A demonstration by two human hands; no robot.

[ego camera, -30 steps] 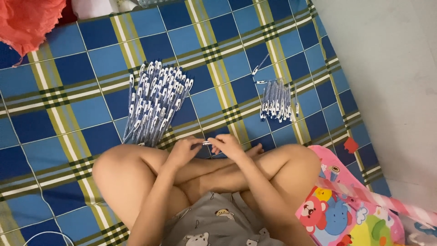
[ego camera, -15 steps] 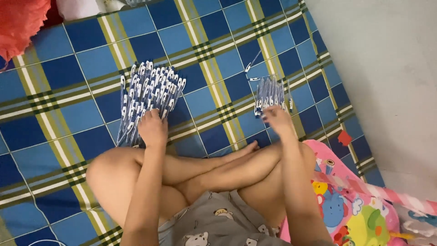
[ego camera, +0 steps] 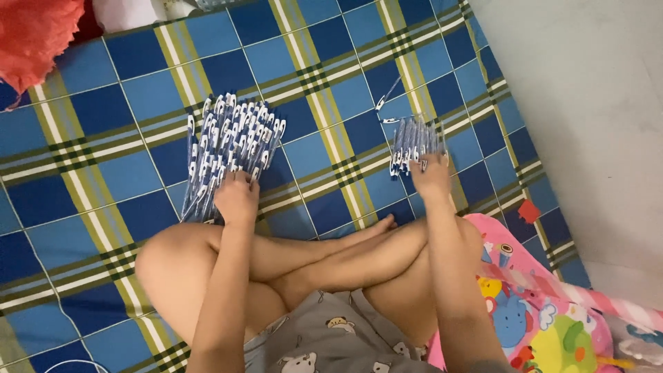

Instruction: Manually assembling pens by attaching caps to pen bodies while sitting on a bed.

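I sit cross-legged on a blue, green and white plaid mat. A large pile of blue-and-white pens lies to the front left. My left hand rests on that pile's near end, fingers curled among the pens. A smaller bundle of pens lies to the front right. My right hand touches that bundle's near end; whether it grips a pen is hidden by the hand. Two loose pens lie just beyond the bundle.
A red cloth lies at the top left corner. A pink cartoon-print fabric sits by my right leg. A pale tiled floor borders the mat on the right. A small red scrap lies at the mat's edge.
My hands were together in front of my knees a second ago. They have since spread apart, the left out to the big pile, the right out to the small bundle.
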